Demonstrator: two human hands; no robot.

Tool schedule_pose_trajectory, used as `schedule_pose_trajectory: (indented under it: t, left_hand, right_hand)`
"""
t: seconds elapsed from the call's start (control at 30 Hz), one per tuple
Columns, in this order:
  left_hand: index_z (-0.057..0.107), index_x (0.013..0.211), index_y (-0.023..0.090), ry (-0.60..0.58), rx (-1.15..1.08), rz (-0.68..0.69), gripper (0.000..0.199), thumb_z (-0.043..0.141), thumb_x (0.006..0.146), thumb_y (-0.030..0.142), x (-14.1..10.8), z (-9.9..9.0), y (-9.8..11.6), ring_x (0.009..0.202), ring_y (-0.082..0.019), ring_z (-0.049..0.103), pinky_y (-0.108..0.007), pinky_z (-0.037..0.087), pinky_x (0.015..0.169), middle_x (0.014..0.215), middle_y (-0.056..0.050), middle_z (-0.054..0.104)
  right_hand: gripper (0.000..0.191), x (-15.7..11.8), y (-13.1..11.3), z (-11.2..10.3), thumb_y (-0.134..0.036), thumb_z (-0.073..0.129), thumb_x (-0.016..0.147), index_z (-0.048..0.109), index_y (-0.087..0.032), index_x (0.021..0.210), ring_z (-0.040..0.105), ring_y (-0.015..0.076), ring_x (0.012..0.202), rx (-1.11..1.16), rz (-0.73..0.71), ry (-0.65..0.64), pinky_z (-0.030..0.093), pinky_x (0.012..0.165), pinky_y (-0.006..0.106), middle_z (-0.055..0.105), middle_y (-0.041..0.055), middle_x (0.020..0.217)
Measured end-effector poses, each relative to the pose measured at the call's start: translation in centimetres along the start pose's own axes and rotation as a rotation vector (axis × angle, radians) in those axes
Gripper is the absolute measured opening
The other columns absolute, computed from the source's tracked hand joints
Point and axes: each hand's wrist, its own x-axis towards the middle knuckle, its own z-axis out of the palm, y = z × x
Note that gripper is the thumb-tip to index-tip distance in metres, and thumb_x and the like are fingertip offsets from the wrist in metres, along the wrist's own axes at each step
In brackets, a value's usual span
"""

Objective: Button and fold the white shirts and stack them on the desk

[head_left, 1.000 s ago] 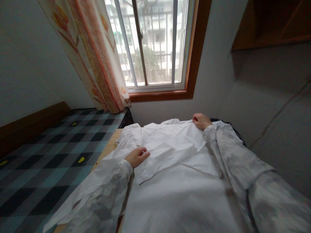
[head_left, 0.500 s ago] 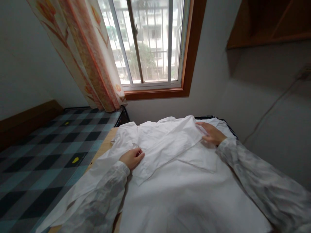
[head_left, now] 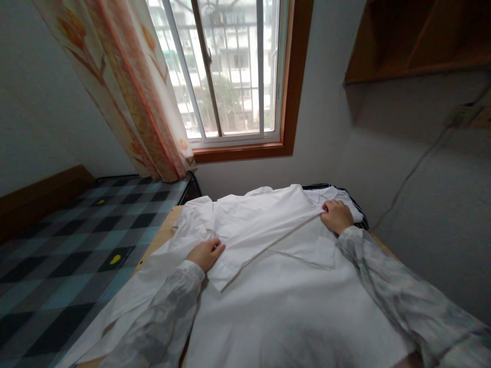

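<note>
A long-sleeved white garment [head_left: 307, 301], perhaps a coat or shirt, is spread over the wooden board in front of me. One sleeve [head_left: 261, 235] lies slantwise across its upper part, the cuff end toward the lower left. With fingers curled, my left hand [head_left: 207, 254] pinches cloth at the sleeve's left edge, near the cuff. My right hand [head_left: 337, 216] grips the sleeve's upper right end, its fingertips folded over the cloth edge. More white cloth is spread out under and past my left forearm.
A wooden board [head_left: 163, 235] shows beneath the garment on the left. Beside it is a bed surface with a checked cover [head_left: 95, 255]. Behind are a window [head_left: 238, 76] and a patterned curtain [head_left: 130, 92]. A wooden shelf [head_left: 406, 71] and a cable [head_left: 414, 174] are on the right wall.
My right hand has closed on the sleeve edge and moved slightly down, and the sleeve's lower edge looks straighter. My left hand has barely moved. The view has shifted a little.
</note>
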Motion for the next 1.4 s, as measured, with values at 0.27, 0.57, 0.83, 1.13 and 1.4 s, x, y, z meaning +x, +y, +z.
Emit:
schedule_pose_trajectory:
  t: [0.27, 0.57, 0.83, 1.13, 1.4]
  left_hand:
    - [0.068, 0.086, 0.023, 0.083, 0.266, -0.079, 0.032, 0.061, 0.097, 0.053, -0.5, -1.8, 2.4, 0.084, -0.028, 0.069, -0.034, 0.04, 0.074, 0.086, -0.009, 0.073]
    - [0.067, 0.143, 0.021, 0.165, 0.15, 0.538, 0.047, 0.063, 0.103, 0.046, 4.1, 3.2, 7.0, 0.146, -0.034, 0.056, -0.049, 0.037, 0.126, 0.159, -0.015, 0.061]
    - [0.055, 0.159, 0.018, 0.174, 0.055, 0.476, 0.062, 0.05, 0.11, 0.054, 3.6, 5.6, 4.4, 0.155, -0.034, 0.049, -0.053, 0.032, 0.132, 0.167, -0.016, 0.055]
    - [0.076, 0.11, 0.019, 0.188, -0.253, 0.189, 0.027, 0.07, 0.095, 0.039, 6.1, 4.4, 5.1, 0.085, -0.022, 0.069, -0.032, 0.049, 0.078, 0.096, -0.005, 0.077]
    - [0.072, 0.096, 0.024, 0.198, -0.066, 0.047, 0.032, 0.054, 0.107, 0.048, 5.2, 3.8, 5.9, 0.079, -0.021, 0.068, -0.031, 0.034, 0.068, 0.083, -0.003, 0.074]
  right_hand:
    - [0.045, 1.5, 1.8, -0.7, -0.031, 0.059, 0.089, 0.072, -0.019, 0.131, 0.066, 0.0363, 0.122, 0.134, -0.109, -0.083, 0.051, 0.11, 0.05, 0.075, 0.0166, 0.131]
    - [0.063, 4.9, -7.0, 2.1, -0.036, 0.054, 0.101, 0.055, -0.015, 0.161, 0.043, 0.0336, 0.16, 0.156, -0.579, -0.233, 0.031, 0.134, 0.055, 0.05, 0.0165, 0.17]
    - [0.081, 7.4, -4.0, 6.0, -0.064, 0.044, 0.106, 0.041, -0.013, 0.169, 0.032, 0.035, 0.166, 0.034, -0.187, -0.281, 0.026, 0.134, 0.057, 0.037, 0.0206, 0.177]
    - [0.046, 10.1, -3.5, 5.9, -0.052, 0.067, 0.096, 0.076, -0.016, 0.123, 0.064, 0.0329, 0.127, 0.236, 0.105, -0.097, 0.046, 0.112, 0.04, 0.074, 0.0182, 0.135]
    - [0.027, 11.5, -3.6, 6.4, -0.04, 0.059, 0.1, 0.078, -0.02, 0.1, 0.07, 0.0307, 0.091, 0.239, 0.263, -0.074, 0.052, 0.084, 0.039, 0.079, 0.0157, 0.098]
